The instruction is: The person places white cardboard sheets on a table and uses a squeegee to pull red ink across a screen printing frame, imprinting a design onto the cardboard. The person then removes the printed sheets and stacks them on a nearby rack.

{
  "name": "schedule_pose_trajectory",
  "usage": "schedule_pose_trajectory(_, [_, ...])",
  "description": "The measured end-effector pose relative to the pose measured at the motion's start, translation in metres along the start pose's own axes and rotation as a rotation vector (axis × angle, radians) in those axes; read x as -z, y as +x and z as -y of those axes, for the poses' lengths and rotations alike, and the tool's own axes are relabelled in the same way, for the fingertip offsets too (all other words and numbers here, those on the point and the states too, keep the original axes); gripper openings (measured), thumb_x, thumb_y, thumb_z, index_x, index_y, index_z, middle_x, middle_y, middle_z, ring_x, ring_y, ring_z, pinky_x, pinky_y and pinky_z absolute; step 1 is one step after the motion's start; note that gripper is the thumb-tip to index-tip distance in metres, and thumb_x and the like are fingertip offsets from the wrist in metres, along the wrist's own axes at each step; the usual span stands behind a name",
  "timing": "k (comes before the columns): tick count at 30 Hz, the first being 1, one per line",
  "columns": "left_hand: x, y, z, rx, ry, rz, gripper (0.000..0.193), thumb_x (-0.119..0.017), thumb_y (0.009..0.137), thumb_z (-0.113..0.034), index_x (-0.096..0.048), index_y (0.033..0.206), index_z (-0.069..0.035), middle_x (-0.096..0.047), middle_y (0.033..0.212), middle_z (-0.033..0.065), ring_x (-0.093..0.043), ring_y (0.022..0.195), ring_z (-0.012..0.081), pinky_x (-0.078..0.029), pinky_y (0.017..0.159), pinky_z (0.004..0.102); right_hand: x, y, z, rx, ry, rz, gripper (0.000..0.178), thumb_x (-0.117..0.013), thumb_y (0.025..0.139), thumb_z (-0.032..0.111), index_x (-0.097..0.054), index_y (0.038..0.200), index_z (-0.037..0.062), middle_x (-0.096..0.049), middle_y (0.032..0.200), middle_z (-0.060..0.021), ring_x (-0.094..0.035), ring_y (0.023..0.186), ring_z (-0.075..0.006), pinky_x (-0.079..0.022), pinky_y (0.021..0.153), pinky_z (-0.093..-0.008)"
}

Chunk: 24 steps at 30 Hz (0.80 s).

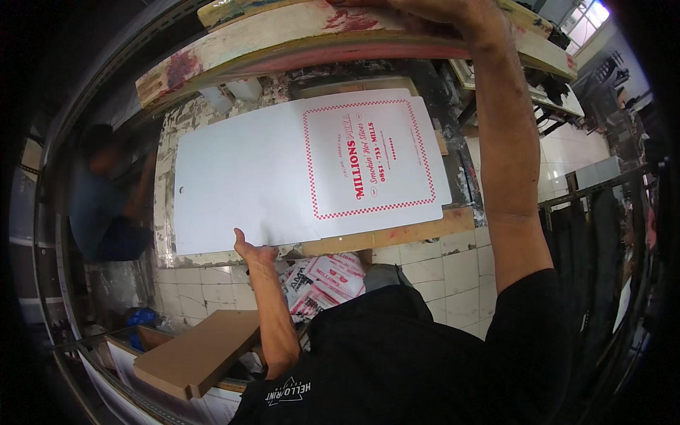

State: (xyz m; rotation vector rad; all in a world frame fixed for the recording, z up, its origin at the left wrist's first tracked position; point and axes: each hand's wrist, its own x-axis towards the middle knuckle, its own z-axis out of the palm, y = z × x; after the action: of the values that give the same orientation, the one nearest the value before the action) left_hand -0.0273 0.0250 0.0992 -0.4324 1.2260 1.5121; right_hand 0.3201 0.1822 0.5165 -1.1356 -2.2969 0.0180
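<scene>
A flat, unfolded white pizza box blank (244, 170) lies across the worktable, with red print inside a checkered border on its right part. My left hand (255, 249) is at its near edge, the thumb showing beside the edge and the fingers hidden underneath. Above the far side, a wooden screen-printing frame (276, 35) is tilted up, stained with red and yellow ink. My right hand (425, 8) reaches over to that frame's top rail and holds it. The upper edge of the picture cuts off part of this hand.
The worktable (165, 212) has a worn, paint-crusted surface. A brown flat carton (195, 354) rests on a rack at the lower left. Printed red and white sheets (329, 280) sit below the table's near edge. Another person (106, 191), blurred, is at the left.
</scene>
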Motion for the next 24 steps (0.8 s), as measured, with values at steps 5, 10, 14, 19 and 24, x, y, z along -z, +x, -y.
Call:
schedule_pose_trajectory(5, [0.0,-0.004,-0.004,0.0,-0.035,-0.032,0.076,-0.064,0.087,-0.06,-0.047,0.147,-0.016,-0.036,0.157,0.0147,-0.036,0.141,0.0344,-0.019,0.117,0.0615,0.003,0.003,-0.004,-0.041,-0.005,0.018,0.051,-0.081,0.079,0.05,-0.078,0.088,0.0006,-0.07,0.07,-0.0126,-0.062,0.065,-0.0236,-0.048,0.063,-0.0372])
schedule_pose_trajectory(10, [0.007,0.005,-0.008,0.002,0.026,-0.261,0.084,-0.07,0.08,-0.063,-0.046,0.145,-0.015,-0.036,0.149,0.015,-0.037,0.13,0.0317,-0.026,0.108,0.0545,0.001,0.005,-0.002,-0.059,0.054,0.017,0.048,-0.082,0.08,0.048,-0.078,0.09,0.0008,-0.07,0.07,-0.0114,-0.061,0.063,-0.0213,-0.046,0.061,-0.0363])
schedule_pose_trajectory(14, [0.023,0.005,-0.011,-0.049,0.101,-0.04,0.089,-0.07,0.078,-0.066,-0.042,0.144,-0.013,-0.033,0.144,0.0148,-0.035,0.126,0.0312,-0.027,0.104,0.0528,0.005,0.005,0.0,-0.073,0.069,0.02,0.046,-0.083,0.082,0.045,-0.078,0.09,0.0001,-0.068,0.068,-0.0096,-0.059,0.06,-0.0185,-0.045,0.059,-0.0343])
schedule_pose_trajectory(19, [0.004,-0.017,-0.013,-0.161,0.07,-0.188,0.095,-0.067,0.084,-0.062,-0.031,0.156,-0.011,-0.026,0.159,0.0161,-0.029,0.14,0.0303,-0.026,0.109,0.0556,0.01,0.004,0.003,-0.128,0.101,0.043,0.042,-0.083,0.083,0.042,-0.078,0.09,0.0002,-0.065,0.064,-0.0064,-0.055,0.054,-0.0145,-0.043,0.054,-0.0318])
schedule_pose_trajectory(24, [-0.022,-0.093,-0.002,-0.55,0.241,0.247,0.084,-0.061,0.099,-0.042,-0.018,0.162,-0.007,-0.032,0.163,0.0174,-0.024,0.153,0.027,-0.031,0.113,0.0503,0.009,0.005,0.011,-0.189,0.2,0.043,0.036,-0.084,0.086,0.035,-0.076,0.09,-0.0007,-0.062,0.06,-0.003,-0.05,0.045,-0.0111,-0.039,0.046,-0.0293])
